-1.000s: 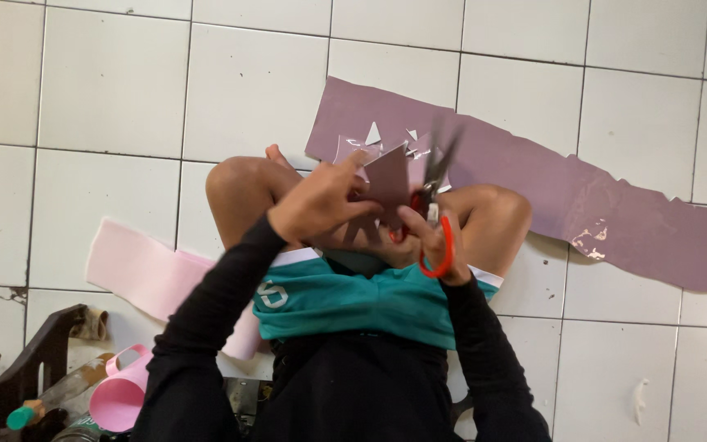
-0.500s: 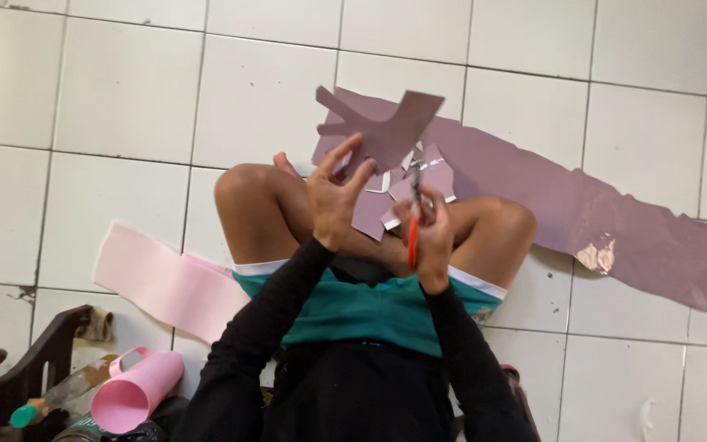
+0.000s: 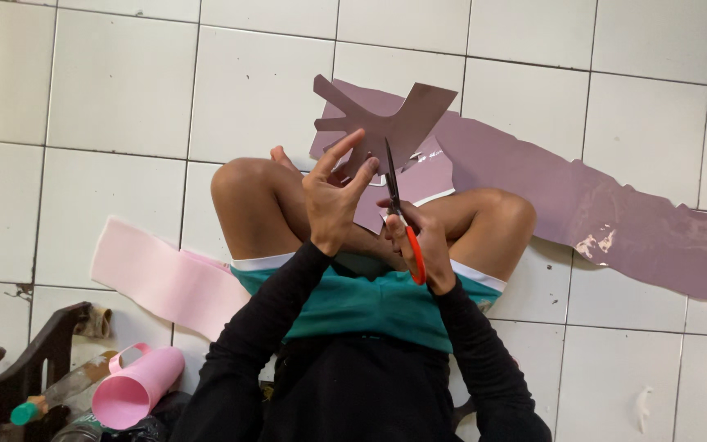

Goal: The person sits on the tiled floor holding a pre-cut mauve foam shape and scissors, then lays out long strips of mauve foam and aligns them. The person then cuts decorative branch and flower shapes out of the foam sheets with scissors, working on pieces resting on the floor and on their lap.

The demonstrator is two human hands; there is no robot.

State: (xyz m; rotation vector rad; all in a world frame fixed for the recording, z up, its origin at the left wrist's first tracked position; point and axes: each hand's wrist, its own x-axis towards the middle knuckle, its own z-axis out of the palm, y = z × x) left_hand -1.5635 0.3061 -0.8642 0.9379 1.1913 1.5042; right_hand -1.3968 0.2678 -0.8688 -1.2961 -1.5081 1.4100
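Observation:
I sit cross-legged on a white tiled floor. My left hand (image 3: 333, 196) holds up a mauve paper cutout (image 3: 386, 123) with several finger-like prongs, fingers spread behind its lower edge. My right hand (image 3: 419, 245) grips scissors with red-orange handles (image 3: 398, 217), whose dark blades point up and bite into the cutout's lower middle. A long strip of the same mauve paper (image 3: 599, 221) lies on the floor beyond my knees.
A pale pink paper strip (image 3: 157, 274) lies on the floor at my left thigh. A rolled pink paper tube (image 3: 137, 389) rests by my left hip, beside a dark wooden object (image 3: 18, 376) and a bottle with a green cap (image 3: 42, 401).
The cutout rose higher and turned, so its prongs now show to the left. The scissors shifted from beside the paper to cutting into its lower edge. My left hand's fingers spread.

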